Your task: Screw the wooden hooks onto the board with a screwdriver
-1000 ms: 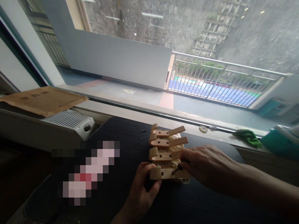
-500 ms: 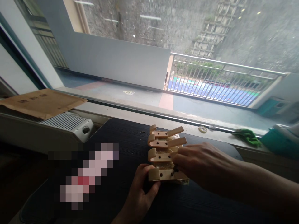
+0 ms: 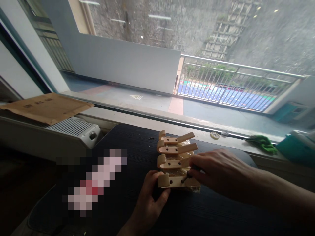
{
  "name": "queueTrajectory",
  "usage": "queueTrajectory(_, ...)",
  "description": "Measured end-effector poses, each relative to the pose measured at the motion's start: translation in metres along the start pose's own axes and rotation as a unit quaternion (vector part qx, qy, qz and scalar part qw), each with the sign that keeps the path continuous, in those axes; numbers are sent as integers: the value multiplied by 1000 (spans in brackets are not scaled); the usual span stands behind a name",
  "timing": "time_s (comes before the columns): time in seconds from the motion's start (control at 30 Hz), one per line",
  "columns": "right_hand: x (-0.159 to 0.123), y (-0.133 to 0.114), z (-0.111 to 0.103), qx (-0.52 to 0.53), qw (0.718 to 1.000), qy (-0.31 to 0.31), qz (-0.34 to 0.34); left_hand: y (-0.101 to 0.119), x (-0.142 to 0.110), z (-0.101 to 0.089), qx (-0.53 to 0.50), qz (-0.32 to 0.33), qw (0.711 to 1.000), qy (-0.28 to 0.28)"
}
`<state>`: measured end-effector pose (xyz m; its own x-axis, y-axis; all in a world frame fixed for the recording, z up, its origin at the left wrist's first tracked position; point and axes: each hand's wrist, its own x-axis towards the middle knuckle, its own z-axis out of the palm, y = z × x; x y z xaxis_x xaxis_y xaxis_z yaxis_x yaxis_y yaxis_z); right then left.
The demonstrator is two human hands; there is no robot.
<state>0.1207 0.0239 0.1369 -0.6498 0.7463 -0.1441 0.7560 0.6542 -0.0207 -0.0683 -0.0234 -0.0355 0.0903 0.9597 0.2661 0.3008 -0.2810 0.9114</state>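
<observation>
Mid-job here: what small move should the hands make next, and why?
I'd probably give the slim tool a small turn with the right hand: its tip appears to sit at the right-hand dark hole of the nearest wooden hook, while the left hand holds that hook's curled end, which should help steady it.

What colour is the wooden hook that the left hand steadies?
Pale yellowish tan; the wooden hook shows best in the head view.

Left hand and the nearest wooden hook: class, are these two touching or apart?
Touching: the head view shows the left hand holding the nearest wooden hook by its curled end, between fingers and thumb.
</observation>
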Motion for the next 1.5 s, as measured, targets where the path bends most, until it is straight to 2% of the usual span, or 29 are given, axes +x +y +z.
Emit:
queueTrajectory(0.13, -7, -1, -9, 23, 994, -5, -108, -2, 0, 1, 1, 0, 1000, 2)
queueTrajectory(0.23, -10, -5, -12, -9, 991, 22, -129, -5, -1, 2, 4, 3, 1000, 0)
queueTrajectory(0.33, -9, -3, -7, -42, 991, 50, -120, -8, -3, 2, 8, 9, 1000, -3)
queueTrajectory(0.43, -8, 6, 5, -37, 996, 5, -77, -10, -3, 2, 13, 12, 1000, 1)
queueTrajectory(0.53, -8, 10, 12, -71, 996, 10, -55, -10, -2, 3, 11, 13, 1000, -1)
queueTrajectory(0.7, -1, -5, -2, -59, 998, -39, 1, -9, 0, 3, 5, 11, 1000, -3)
queueTrajectory(0.93, -1, -15, -23, -11, 994, -60, -95, -6, 0, 1, -4, 9, 1000, -1)
queueTrajectory(1.1, -2, -4, -14, 26, 995, -60, -71, -5, 1, 1, 0, 19, 1000, -1)
queueTrajectory(1.23, -4, 2, -4, -3, 997, -70, -43, -7, 1, 2, 3, 26, 1000, 0)
queueTrajectory(1.43, -2, -3, -6, -43, 997, -61, -8, -7, 0, 3, -2, 21, 1000, 7)
queueTrajectory(1.5, -1, -5, -9, -57, 997, -53, -15, -7, 0, 2, -6, 21, 1000, 7)
